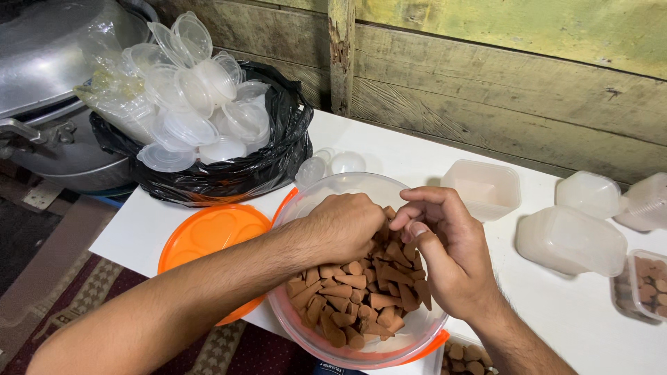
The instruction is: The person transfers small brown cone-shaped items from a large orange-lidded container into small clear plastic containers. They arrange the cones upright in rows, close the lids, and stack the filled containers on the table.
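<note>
Farthest out beyond the left hand stands a large dented metal pot with its lid (48, 62), and nearer in, a black plastic bag heaped with small clear round lids (198, 90) slumps on the white table top (139, 229). Just outside the left wrist lies a flat orange plastic lid (208, 232), partly under the forearm. The left hand (340, 226) is curled knuckles-up inside the wide clear plastic tub with an orange rim (361, 347), its fingers closed down into the heap of brown cone-shaped pieces (354, 298); what it has hold of is hidden beneath the hand. Touching close beside it, the right hand (445, 257) is half closed over the same heap, thumb and fingertips pinched together, seemingly about a few cones, though the grip is hard to make out. The work looks to be at the gathering stage; lifting out a handful would call for a firm but gentle closure, since the cones look brittle. Beyond the right hand sit empty translucent rectangular tubs (483, 187), one upturned (570, 239), and at the far edge a small tub already holding cones (643, 281). Another part-filled one (465, 357) sits under the right wrist.
</note>
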